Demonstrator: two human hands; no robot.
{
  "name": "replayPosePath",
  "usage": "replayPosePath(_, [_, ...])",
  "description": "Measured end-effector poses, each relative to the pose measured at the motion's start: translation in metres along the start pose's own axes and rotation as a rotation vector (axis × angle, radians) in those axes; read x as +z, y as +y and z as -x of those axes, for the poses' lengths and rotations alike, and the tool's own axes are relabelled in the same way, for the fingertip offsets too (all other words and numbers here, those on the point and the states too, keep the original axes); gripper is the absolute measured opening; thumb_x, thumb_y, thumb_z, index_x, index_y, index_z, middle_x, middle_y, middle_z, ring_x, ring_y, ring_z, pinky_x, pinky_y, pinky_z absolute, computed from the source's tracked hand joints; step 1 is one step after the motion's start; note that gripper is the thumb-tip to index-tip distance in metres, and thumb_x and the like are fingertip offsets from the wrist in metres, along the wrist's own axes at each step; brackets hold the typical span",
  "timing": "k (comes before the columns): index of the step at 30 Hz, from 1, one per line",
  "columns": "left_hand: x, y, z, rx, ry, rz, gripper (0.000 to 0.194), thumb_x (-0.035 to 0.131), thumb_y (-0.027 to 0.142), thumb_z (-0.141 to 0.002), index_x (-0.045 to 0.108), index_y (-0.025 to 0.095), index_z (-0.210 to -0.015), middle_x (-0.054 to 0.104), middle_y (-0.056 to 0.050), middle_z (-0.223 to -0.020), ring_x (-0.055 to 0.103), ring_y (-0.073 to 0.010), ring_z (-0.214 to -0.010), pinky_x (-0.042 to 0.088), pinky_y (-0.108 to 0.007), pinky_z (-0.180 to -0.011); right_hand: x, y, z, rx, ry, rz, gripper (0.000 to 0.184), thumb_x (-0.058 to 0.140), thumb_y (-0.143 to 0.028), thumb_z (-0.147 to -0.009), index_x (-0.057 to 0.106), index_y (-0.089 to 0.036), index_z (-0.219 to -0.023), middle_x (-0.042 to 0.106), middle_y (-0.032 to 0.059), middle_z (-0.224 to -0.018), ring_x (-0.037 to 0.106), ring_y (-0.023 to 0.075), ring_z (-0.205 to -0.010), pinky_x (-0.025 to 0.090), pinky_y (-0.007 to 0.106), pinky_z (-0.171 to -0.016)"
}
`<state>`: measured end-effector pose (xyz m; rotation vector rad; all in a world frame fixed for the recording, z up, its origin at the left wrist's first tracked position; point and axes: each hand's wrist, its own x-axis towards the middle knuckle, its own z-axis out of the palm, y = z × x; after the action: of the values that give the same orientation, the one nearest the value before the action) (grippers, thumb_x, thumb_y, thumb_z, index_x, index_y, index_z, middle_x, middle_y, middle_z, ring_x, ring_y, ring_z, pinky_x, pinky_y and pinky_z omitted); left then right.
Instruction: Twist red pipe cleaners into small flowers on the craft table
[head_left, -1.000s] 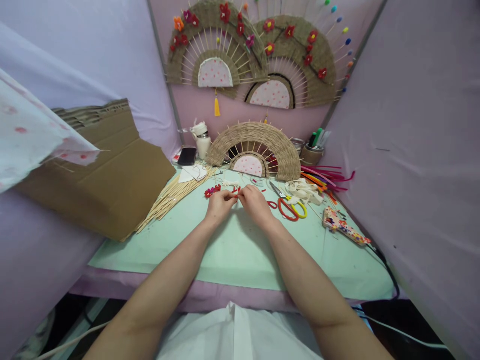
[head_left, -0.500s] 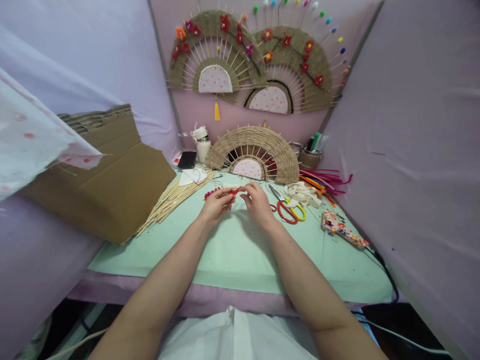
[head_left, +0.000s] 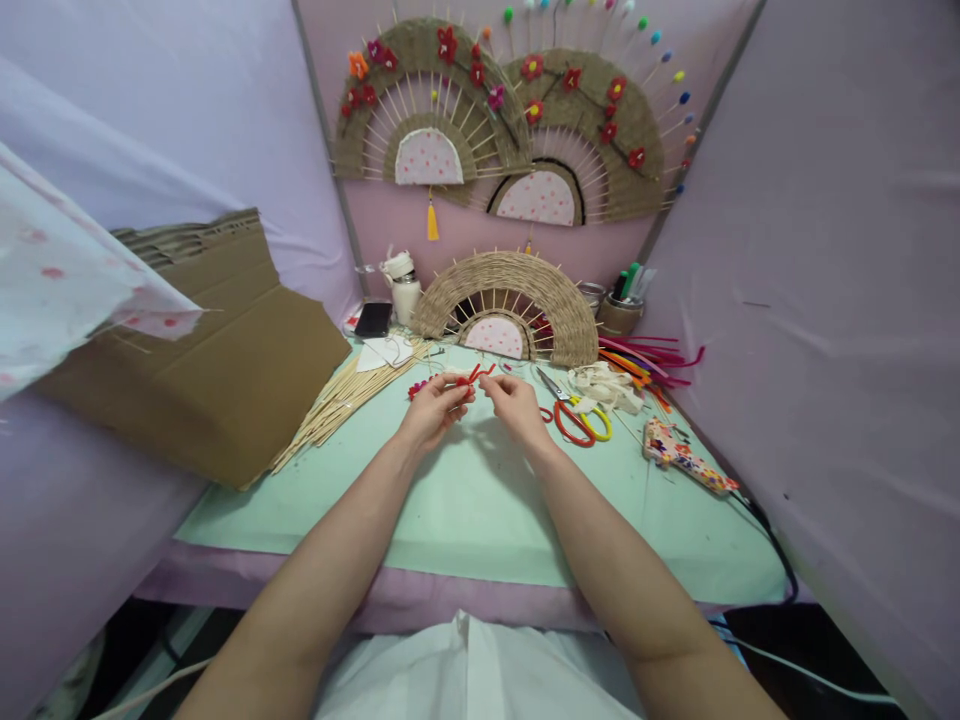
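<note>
My left hand [head_left: 436, 408] pinches a bent red pipe cleaner [head_left: 473, 374] above the table's middle; its short ends stick up past the fingertips. Close by on the right, my right hand [head_left: 514, 402] has its thumb and forefinger pressed together at another red strand [head_left: 488, 371]. Whether both red strands are one piece I cannot make out. Behind my left hand lies a magenta and red fuzzy bundle [head_left: 417, 387], partly hidden. Scissors [head_left: 574, 425] with red and yellow handles rest to the right of my right hand.
A woven fan [head_left: 510, 270] stands at the back. Thin sticks [head_left: 341, 405] and a cardboard sheet [head_left: 217, 370] are at left. On the right lie cream strips [head_left: 607, 387], magenta and orange pipe cleaners [head_left: 660, 360] and a flower-patterned glue gun [head_left: 686, 458] with a cord.
My right hand's fingers have drawn down and closed together, and more of the red strands now shows between my hands. My left hand has barely moved.
</note>
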<state>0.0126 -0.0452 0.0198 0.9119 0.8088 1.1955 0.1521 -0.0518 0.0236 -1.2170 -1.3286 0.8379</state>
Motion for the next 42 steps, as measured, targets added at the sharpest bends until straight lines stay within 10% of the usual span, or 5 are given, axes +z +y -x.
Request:
replayPosePath(7, [0.005, 0.0, 0.005, -0.035, -0.081, -0.048, 0.031, 0.077, 0.019, -0.062, 0.057, 0.014, -0.086, 0.068, -0.004, -0.072, 0.065, -0.012, -0.071, 0.048, -0.021, -0.066, 0.002, 0.011, -0.004, 0.25, -0.064, -0.275, 0.029, 0.065, -0.043, -0.06, 0.065, -0.016, -0.071, 0.058, -0.0011, -0.062, 0.045, 0.0082, -0.053, 0.03, 0.019, -0.045])
replayPosePath(29, [0.001, -0.005, -0.001, 0.063, -0.035, -0.075, 0.033, 0.076, 0.029, -0.062, 0.055, 0.015, -0.084, 0.067, -0.004, -0.074, 0.063, -0.0118, -0.068, 0.044, -0.021, -0.059, 0.0, 0.003, -0.004, 0.236, -0.027, -0.236, 0.027, 0.063, -0.042, -0.063, 0.063, -0.016, -0.071, 0.054, -0.003, -0.06, 0.042, 0.0082, -0.052, 0.03, 0.021, -0.046])
replayPosePath(42, [0.007, -0.015, -0.004, 0.212, -0.01, -0.217, 0.03, 0.074, 0.031, -0.06, 0.056, 0.015, -0.077, 0.063, 0.001, -0.066, 0.059, -0.0112, -0.062, 0.048, -0.028, -0.067, 0.007, 0.0, 0.009, -0.268, 0.108, 0.127, 0.014, 0.05, -0.025, -0.076, 0.06, -0.017, -0.081, 0.064, 0.003, -0.078, 0.057, 0.0145, -0.07, 0.044, 0.027, -0.069])
